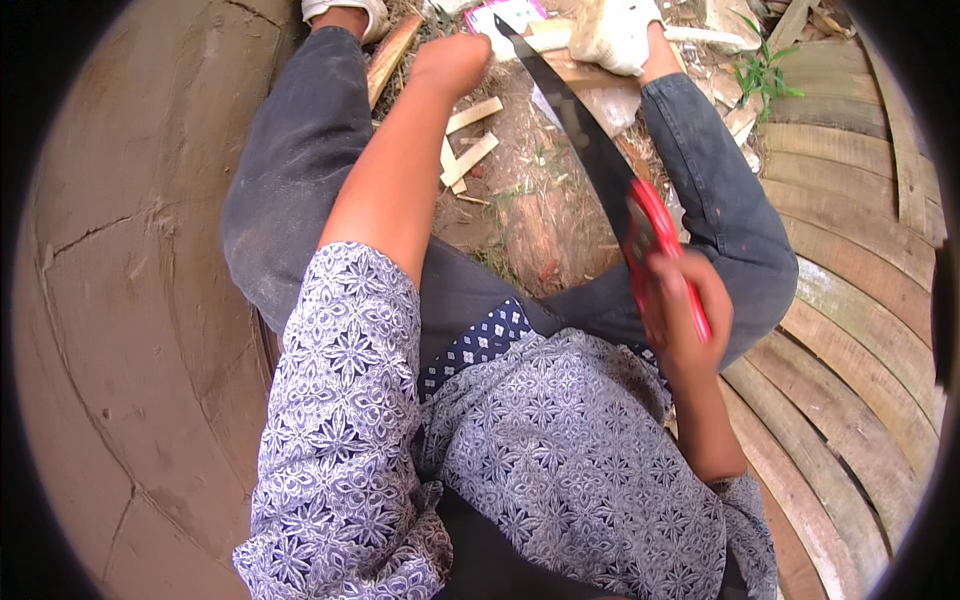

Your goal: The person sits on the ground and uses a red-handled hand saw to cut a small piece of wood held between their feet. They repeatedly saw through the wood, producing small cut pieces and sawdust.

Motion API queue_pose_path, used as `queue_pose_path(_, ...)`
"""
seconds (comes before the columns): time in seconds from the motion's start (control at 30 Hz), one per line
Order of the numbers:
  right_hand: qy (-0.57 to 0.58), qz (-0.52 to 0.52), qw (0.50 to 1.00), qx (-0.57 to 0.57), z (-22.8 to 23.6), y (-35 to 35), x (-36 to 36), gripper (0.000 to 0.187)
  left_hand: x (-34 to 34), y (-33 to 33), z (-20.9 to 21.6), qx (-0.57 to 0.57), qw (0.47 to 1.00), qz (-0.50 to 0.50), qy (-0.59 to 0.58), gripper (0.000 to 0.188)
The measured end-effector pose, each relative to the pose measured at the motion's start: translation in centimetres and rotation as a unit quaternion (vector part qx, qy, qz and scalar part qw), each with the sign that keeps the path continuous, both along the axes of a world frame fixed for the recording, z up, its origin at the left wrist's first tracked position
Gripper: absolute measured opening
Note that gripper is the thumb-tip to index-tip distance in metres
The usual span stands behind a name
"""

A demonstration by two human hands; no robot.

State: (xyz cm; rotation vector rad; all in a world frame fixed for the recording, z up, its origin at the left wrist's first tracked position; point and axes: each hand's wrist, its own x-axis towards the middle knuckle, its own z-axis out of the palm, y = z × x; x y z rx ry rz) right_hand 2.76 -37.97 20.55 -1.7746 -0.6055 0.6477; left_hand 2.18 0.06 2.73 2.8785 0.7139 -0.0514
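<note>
A handsaw with a dark blade (575,115) and a red handle (655,220) slants up and leftward between my legs. Its handle is gripped by my right hand (690,305), slightly blurred. At the upper middle, my left hand (455,65) is closed in a fist. A pale wooden strip (545,41) runs rightward from that fist to my right shoe (610,35); the fingers hide its end. The blade's tip lies close to the left hand and the strip. Whether the teeth touch the wood I cannot tell.
Several short pale wood offcuts (470,160) lie on the littered dirt between my legs. A thicker wood piece (393,60) rests beside my left foot. Curved wooden slats (840,200) stretch along the right; a cracked brown surface (140,300) fills the left. A green plant (770,75) grows nearby.
</note>
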Motion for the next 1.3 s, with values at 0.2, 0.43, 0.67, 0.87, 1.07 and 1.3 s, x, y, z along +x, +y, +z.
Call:
queue_pose_path(0.2, 0.045, 0.035, 0.996, 0.07, -4.9, 14.9, 5.3, 0.017, 0.5, 0.3, -0.8, 0.008, 0.999, -0.004, -0.035, 0.022)
queue_pose_path(0.43, -0.029, 0.034, 0.997, 0.068, -6.8, 13.9, 3.3, 0.014, 0.4, -0.9, -1.0, 0.008, 0.997, 0.067, -0.027, 0.023)
queue_pose_path(0.67, -0.038, 0.023, 0.998, 0.047, -6.5, 11.9, 3.2, 0.015, 1.1, -0.3, 0.4, 0.001, 0.999, 0.038, 0.021, 0.024)
queue_pose_path(0.87, 0.059, -0.006, 0.998, -0.013, -0.2, -1.2, -0.9, 0.018, 0.7, 0.4, 0.3, -0.011, 0.998, 0.053, 0.029, 0.025)
queue_pose_path(1.07, -0.121, 0.03, 0.992, 0.023, -4.5, 8.1, 3.0, 0.021, 0.6, -0.5, 0.5, -0.007, 0.999, 0.038, 0.01, 0.024)
queue_pose_path(1.3, 0.082, 0.042, 0.993, 0.075, -4.1, 14.2, 6.0, 0.017, 0.8, 0.1, -0.2, -0.024, 0.998, 0.052, -0.001, 0.024)
